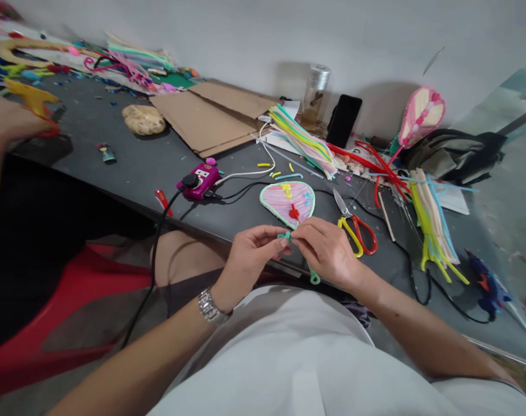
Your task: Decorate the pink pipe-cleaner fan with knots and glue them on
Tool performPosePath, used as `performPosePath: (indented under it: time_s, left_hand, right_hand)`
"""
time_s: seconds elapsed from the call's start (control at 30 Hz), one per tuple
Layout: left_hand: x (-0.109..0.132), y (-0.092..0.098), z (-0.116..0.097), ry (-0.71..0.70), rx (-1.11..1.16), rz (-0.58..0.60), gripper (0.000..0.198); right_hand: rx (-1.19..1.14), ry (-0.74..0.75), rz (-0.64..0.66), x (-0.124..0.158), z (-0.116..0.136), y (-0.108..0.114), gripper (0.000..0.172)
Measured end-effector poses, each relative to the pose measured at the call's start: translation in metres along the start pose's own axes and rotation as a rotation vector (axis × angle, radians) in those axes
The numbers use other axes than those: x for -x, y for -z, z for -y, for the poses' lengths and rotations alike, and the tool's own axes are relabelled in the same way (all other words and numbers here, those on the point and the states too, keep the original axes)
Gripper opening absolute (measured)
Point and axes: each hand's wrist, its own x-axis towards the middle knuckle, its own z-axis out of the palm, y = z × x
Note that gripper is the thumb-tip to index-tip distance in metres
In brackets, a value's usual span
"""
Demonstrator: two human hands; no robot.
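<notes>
Between the fingertips of my left hand [256,251] and my right hand [329,248] is a small green piece of pipe cleaner [285,235]. Both hands pinch it near the table's front edge. Just beyond them lies a fan-shaped pipe-cleaner craft [280,202], pink and lilac with a mint green rim and yellow, red and blue flowers. Its green looped handle [314,277] shows below my right hand, which covers part of it. Scissors [353,225] with one yellow and one red handle lie open to the right of my right hand.
A purple power adapter [201,180] with black cables sits left of the craft. Pipe-cleaner bundles [303,141], cardboard [215,115], a glass bottle [315,95] and a phone [344,119] are behind. A glue gun [488,283] lies right. Another person's hand [14,118] holds something yellow at left.
</notes>
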Motion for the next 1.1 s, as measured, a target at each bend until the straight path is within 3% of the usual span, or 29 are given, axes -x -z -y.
performPosePath:
  time_s: [0.17,0.5,0.73,0.8,0.93,1.0,1.1]
  left_hand:
    - [0.000,0.000,-0.003,-0.045,-0.079,-0.032,0.025]
    - [0.007,-0.002,-0.012,-0.179,-0.277,-0.029,0.011]
    - [0.007,0.001,-0.008,-0.338,-0.484,-0.015,0.008]
    - [0.004,0.003,-0.008,-0.256,-0.391,-0.013,0.010]
    - [-0.003,0.006,-0.006,-0.025,-0.067,0.038,0.025]
    - [-0.005,0.006,-0.006,0.019,0.018,0.054,0.027]
    - [-0.005,0.006,-0.007,0.028,0.031,0.065,0.026]
  right_hand:
    - [-0.106,-0.048,0.055,-0.003,-0.002,-0.003,0.015]
    - [-0.660,-0.591,0.145,-0.012,0.006,0.003,0.013]
    - [-1.112,-0.951,0.310,-0.012,0.005,-0.007,0.021]
    - [-1.015,-0.881,0.227,-0.011,0.005,-0.009,0.021]
    - [-0.575,-0.612,0.056,-0.007,0.005,-0.006,0.011]
    - [-0.410,-0.477,0.024,-0.005,0.002,-0.002,0.005]
    - [-0.269,-0.207,0.044,-0.003,-0.002,0.003,0.010]
